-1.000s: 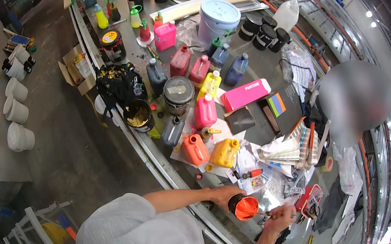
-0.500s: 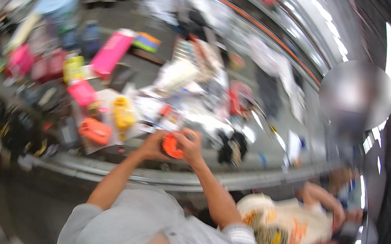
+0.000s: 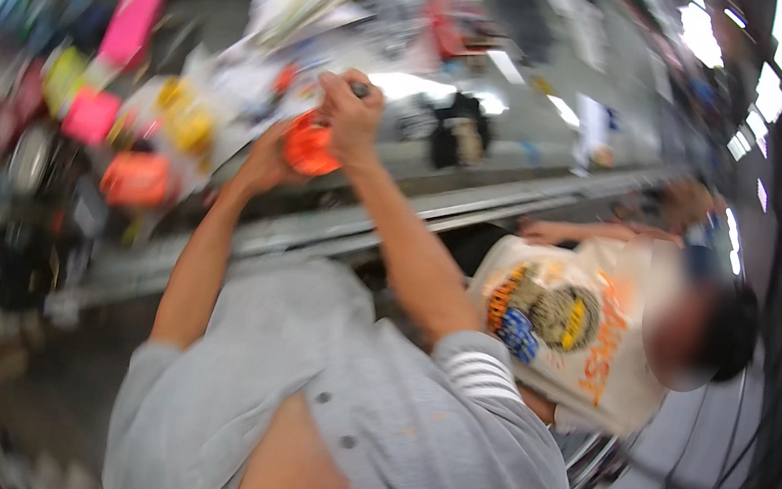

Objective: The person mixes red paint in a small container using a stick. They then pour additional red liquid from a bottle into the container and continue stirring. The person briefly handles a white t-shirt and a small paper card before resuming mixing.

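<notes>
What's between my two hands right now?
In the head view, a small orange container sits between the left hand, cupping it from below-left, and the right hand, which grips a dark tool end above it.

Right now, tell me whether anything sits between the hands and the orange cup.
Nothing visible does. The left hand is against the orange cup from the side, and the right hand, closed on a small dark thing, is right above it. The picture is blurred, so finer detail cannot be told.
</notes>
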A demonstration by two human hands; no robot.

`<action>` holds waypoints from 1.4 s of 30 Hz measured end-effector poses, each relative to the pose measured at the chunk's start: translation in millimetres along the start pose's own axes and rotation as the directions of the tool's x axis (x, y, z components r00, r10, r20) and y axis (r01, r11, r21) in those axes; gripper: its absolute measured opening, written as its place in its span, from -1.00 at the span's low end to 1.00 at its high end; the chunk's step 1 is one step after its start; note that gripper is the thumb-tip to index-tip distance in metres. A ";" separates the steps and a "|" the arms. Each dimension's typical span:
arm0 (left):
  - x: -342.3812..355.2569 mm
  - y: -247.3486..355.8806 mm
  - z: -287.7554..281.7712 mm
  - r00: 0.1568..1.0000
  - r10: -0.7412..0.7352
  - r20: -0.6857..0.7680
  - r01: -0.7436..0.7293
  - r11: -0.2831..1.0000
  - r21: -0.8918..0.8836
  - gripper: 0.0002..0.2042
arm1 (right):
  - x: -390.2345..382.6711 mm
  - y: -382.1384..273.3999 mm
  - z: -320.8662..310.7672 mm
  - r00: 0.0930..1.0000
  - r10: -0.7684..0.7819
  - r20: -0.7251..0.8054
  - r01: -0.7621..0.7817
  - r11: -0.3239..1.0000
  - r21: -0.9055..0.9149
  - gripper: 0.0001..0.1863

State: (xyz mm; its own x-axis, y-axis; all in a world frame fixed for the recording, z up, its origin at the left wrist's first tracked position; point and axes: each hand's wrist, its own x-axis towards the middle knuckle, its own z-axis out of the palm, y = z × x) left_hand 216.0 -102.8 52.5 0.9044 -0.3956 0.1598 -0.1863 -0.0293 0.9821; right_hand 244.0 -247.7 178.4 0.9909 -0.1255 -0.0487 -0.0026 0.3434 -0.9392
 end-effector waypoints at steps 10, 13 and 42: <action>-59.2 -2.9 33.8 0.972 -0.067 -0.226 0.072 0.997 0.014 0.11 | -14.8 -27.7 16.7 0.992 -0.103 0.069 0.105 0.994 -0.032 -0.71; -45.6 -16.5 59.7 0.897 -0.122 -0.426 0.107 0.992 -0.060 0.00 | -25.2 15.4 23.8 0.944 -0.079 0.320 0.159 0.959 -0.233 -0.76; -26.7 -28.2 16.6 0.947 -0.298 0.117 0.296 0.954 0.039 -0.18 | -29.7 27.1 -11.2 0.914 -0.356 0.196 0.401 0.709 -0.580 -0.74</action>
State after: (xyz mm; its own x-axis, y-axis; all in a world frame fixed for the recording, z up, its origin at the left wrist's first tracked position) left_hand 190.7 -106.7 18.9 0.8674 -0.4733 -0.1533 0.0748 -0.1804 0.9807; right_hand 213.0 -245.1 150.6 0.9326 -0.0548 0.3568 0.3173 -0.3465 -0.8827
